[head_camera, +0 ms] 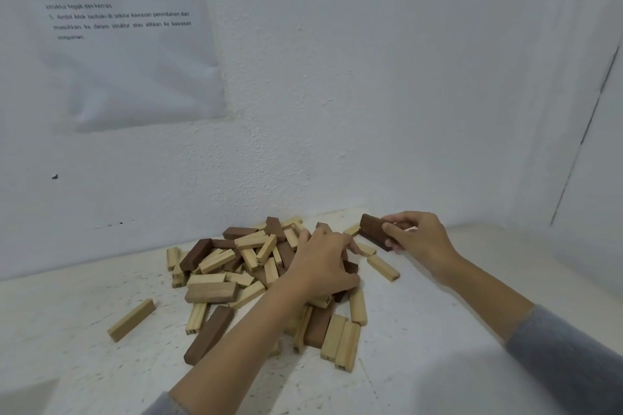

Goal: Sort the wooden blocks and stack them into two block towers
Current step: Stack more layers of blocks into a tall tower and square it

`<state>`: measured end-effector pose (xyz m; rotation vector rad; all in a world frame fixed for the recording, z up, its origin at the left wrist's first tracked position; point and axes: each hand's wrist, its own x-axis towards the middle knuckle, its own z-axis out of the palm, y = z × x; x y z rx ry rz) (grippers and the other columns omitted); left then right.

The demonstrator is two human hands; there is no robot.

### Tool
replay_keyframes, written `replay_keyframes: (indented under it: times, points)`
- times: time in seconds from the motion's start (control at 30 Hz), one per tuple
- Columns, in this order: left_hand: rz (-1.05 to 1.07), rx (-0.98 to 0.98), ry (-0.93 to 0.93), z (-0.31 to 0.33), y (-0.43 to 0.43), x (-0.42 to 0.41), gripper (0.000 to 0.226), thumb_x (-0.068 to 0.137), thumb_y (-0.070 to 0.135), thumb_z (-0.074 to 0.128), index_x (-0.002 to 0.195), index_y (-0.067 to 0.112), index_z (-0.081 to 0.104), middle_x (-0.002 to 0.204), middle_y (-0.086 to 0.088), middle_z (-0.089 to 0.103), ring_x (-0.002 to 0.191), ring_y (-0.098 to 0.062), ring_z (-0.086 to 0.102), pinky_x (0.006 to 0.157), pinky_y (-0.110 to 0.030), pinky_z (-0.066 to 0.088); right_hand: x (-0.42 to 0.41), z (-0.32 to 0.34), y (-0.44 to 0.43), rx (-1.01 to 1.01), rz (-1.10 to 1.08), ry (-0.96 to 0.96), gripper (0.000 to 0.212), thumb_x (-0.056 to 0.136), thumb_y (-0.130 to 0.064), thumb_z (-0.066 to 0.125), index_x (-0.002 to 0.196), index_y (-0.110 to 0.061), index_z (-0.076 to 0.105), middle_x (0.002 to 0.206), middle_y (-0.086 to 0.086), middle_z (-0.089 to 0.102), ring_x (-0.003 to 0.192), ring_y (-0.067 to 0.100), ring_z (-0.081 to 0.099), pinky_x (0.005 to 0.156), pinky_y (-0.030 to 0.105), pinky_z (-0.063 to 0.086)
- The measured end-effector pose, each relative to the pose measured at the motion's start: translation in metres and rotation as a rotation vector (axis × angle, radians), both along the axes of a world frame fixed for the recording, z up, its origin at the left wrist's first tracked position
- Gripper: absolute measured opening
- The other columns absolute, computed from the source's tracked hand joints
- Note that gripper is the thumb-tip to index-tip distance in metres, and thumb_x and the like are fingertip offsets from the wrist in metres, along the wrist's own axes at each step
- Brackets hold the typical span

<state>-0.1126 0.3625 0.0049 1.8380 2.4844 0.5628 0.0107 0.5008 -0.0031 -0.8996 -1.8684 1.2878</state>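
Early stage: the heap of pale and dark-brown rectangular wooden blocks (pixel 256 266) lies unsorted on the white speckled table (pixel 84 330), by its back edge, and no tower is in view. The right hand (pixel 421 239) pinches one dark-brown wooden block (pixel 374 232) between thumb and curled fingers, just right of the heap. The left hand (pixel 323 263) rests on the heap, fingers bent among the blocks; whether it grips one cannot be told.

Pale and dark wooden blocks (pixel 236 266) lie heaped near the desk's (pixel 84 364) far edge; one pale block (pixel 131 320) lies apart leftward; the right hand (pixel 421 239) pinches a tilted dark block (pixel 374 232)
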Motion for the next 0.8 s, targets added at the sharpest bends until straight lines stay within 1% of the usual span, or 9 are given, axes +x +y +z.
replay_keyframes:
  times: [0.07,0.17,0.23,0.3,0.37,0.47,0.6,0.67,0.8]
  points:
    - [-0.006,0.046,-0.073,-0.002,0.000,0.004,0.037,0.077,0.028,0.070,0.111,0.027,0.058,0.099,0.008,0.062,0.107,-0.012,0.043,0.084,-0.031,0.019,0.004,0.003,0.000,-0.066,0.027,0.082,0.013,0.087,-0.003,0.068,0.099,-0.007,0.073,0.089,0.010,0.070,0.072,0.015,0.068,0.075,0.025,0.058]
    - [-0.028,0.142,-0.202,-0.004,0.001,0.008,0.036,0.076,0.021,0.072,0.110,0.024,0.060,0.092,0.008,0.063,0.095,-0.010,0.054,0.086,-0.030,0.028,0.009,0.010,0.003,-0.201,0.053,0.211,0.011,0.085,-0.008,0.071,0.096,-0.007,0.072,0.074,-0.003,0.066,0.065,0.005,0.059,0.066,0.013,0.049]
    - [-0.026,0.244,-0.332,-0.002,0.002,0.011,0.037,0.076,0.015,0.073,0.111,0.022,0.062,0.086,0.010,0.060,0.084,-0.005,0.057,0.082,-0.023,0.042,0.009,0.013,0.009,-0.360,0.044,0.291,0.017,0.089,-0.017,0.069,0.099,-0.003,0.071,0.078,-0.002,0.062,0.072,0.011,0.055,0.069,0.020,0.046]
    - [0.013,0.360,-0.465,0.002,0.004,0.013,0.042,0.077,0.013,0.076,0.115,0.022,0.060,0.084,0.010,0.060,0.074,-0.002,0.057,0.069,-0.012,0.045,0.009,0.016,0.012,-0.468,0.052,0.328,0.020,0.095,-0.019,0.060,0.102,-0.001,0.065,0.089,0.006,0.063,0.079,0.019,0.059,0.075,0.029,0.049]
    - [0.059,0.444,-0.571,0.005,0.007,0.013,0.048,0.077,0.014,0.078,0.119,0.022,0.057,0.089,0.006,0.062,0.076,-0.004,0.059,0.066,-0.009,0.046,0.006,0.017,0.013,-0.480,0.056,0.313,0.015,0.099,-0.016,0.052,0.103,-0.002,0.057,0.089,0.011,0.061,0.077,0.023,0.062,0.081,0.037,0.052]
    - [0.119,0.488,-0.746,0.008,0.011,0.010,0.051,0.079,0.014,0.077,0.125,0.020,0.056,0.092,0.004,0.063,0.077,-0.003,0.063,0.067,-0.013,0.051,0.005,0.013,0.012,-0.306,0.035,0.102,0.017,0.096,-0.009,0.052,0.113,-0.008,0.052,0.087,0.008,0.052,0.065,0.017,0.052,0.067,0.028,0.048]
    - [0.203,0.494,-0.903,0.010,0.010,0.008,0.047,0.080,0.013,0.076,0.123,0.020,0.058,0.090,0.006,0.060,0.078,-0.005,0.060,0.064,-0.012,0.045,0.007,-0.003,0.015,0.202,-0.030,-0.307,0.024,0.084,-0.019,0.072,0.105,-0.016,0.061,0.095,0.003,0.057,0.076,0.010,0.051,0.061,0.015,0.039]
    - [0.226,0.488,-0.921,0.010,0.008,0.007,0.045,0.080,0.014,0.076,0.122,0.019,0.059,0.092,0.005,0.060,0.084,-0.010,0.061,0.066,-0.014,0.044,0.007,-0.010,0.016,0.272,-0.058,-0.348,0.029,0.079,-0.029,0.078,0.098,-0.012,0.064,0.090,0.001,0.059,0.076,0.009,0.053,0.060,0.014,0.039]
    - [0.247,0.515,-0.995,0.012,0.005,0.007,0.034,0.085,0.013,0.071,0.118,0.017,0.062,0.101,0.000,0.061,0.095,-0.019,0.064,0.063,-0.011,0.045,0.006,-0.014,0.013,0.271,-0.090,-0.415,0.037,0.072,-0.041,0.082,0.081,-0.009,0.067,0.080,0.004,0.067,0.067,0.020,0.061,0.059,0.028,0.044]
